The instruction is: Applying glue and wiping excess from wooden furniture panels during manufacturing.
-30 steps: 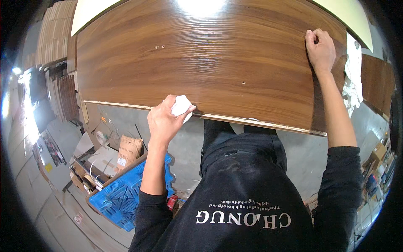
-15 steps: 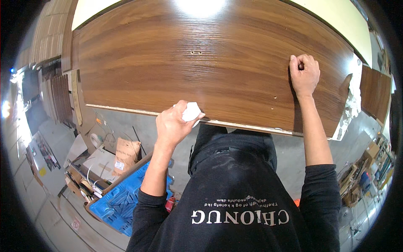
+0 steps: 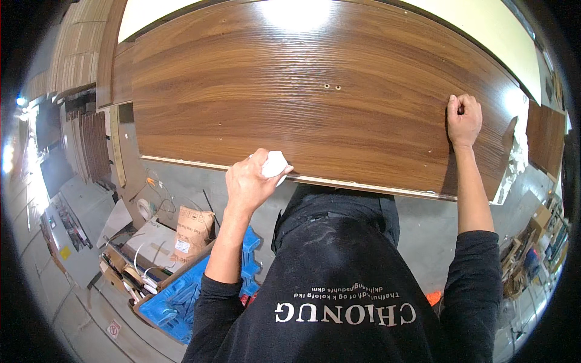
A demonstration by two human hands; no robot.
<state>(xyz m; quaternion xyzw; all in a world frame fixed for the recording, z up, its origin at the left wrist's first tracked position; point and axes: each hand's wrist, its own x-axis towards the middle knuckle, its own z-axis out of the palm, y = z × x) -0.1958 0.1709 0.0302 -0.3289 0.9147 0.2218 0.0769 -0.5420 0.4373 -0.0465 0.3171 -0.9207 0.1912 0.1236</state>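
Observation:
A large brown wood-grain board (image 3: 254, 115) lies across the view in front of me. At its near edge, left of the middle, my left hand (image 3: 247, 184) is closed around a white object with a flat, angular end (image 3: 274, 164); its lower part is hidden by the fingers and its kind cannot be told. My right hand (image 3: 465, 121) rests curled on the board's right part, its fingers folded in. Whether anything lies inside that fist is hidden. Two small holes (image 3: 332, 86) show in the board between the hands, farther back.
Crumpled whitish wrapping (image 3: 518, 151) hangs at the board's right end. A pale panel (image 3: 478, 30) lies beyond it. Lower left are a blue plastic pallet (image 3: 172, 302), a brown paper bag (image 3: 193, 233) and boxed items. Stacked boards (image 3: 88, 145) stand far left.
The board and surroundings have shifted rightward in the picture. My left hand with the white object has slid left along the near edge. My right hand stays curled on the board's right part.

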